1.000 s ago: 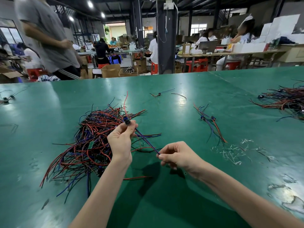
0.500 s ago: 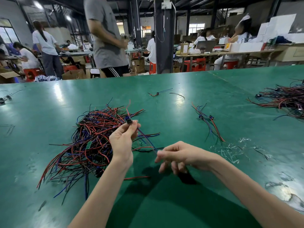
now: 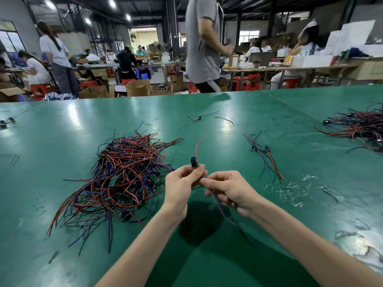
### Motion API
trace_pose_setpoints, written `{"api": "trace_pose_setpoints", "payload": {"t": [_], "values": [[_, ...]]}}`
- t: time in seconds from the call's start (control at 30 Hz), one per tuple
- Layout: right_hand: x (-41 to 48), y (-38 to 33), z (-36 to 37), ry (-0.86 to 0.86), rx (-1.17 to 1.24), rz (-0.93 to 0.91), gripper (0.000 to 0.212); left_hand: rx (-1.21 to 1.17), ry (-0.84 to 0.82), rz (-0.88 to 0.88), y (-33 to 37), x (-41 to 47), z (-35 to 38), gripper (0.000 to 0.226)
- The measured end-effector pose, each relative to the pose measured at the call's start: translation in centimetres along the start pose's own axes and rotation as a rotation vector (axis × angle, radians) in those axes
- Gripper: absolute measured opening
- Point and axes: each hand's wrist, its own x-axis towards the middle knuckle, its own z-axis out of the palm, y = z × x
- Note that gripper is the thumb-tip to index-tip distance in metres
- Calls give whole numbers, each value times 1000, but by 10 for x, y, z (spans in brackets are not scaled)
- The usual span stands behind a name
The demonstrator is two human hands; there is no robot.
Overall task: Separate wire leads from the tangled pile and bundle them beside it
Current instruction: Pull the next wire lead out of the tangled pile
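Both hands (image 3: 179, 188) (image 3: 233, 190) pinch one lead (image 3: 194, 163) between pile (image 3: 124, 177) (left) and separated leads (image 3: 264, 160)

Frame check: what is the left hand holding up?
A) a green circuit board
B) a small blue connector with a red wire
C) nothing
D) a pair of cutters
B: the left hand pinches the blue connector between its fingertips, while the right hand pinches its dark leads below.

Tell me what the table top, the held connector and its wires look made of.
Table top: green mat, probably rubber or vinyl; smooth, glossy lamp reflections. Connector: likely moulded plastic, blue-black, matt. Wires: probably plastic-insulated; red and blue jackets bend limply; the core is not visible.
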Motion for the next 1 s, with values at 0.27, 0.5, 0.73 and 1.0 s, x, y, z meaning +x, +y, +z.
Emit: {"api": "trace_pose_setpoints", "payload": {"t": [0.27,0.5,0.73,1.0], "values": [[-12,6,10,-123,-41,109,14,-68,227,56,11,14,-19,12],[-14,6,10,-204,-86,159,17,-21,257,78,8,16,-20,13],[-10,-12,-13,-375,-381,202,34,0,150,7,1,12,-11,14],[-3,-6,-7,-139,-183,27,9,30,25,-64,-9,1,0,12]]}}
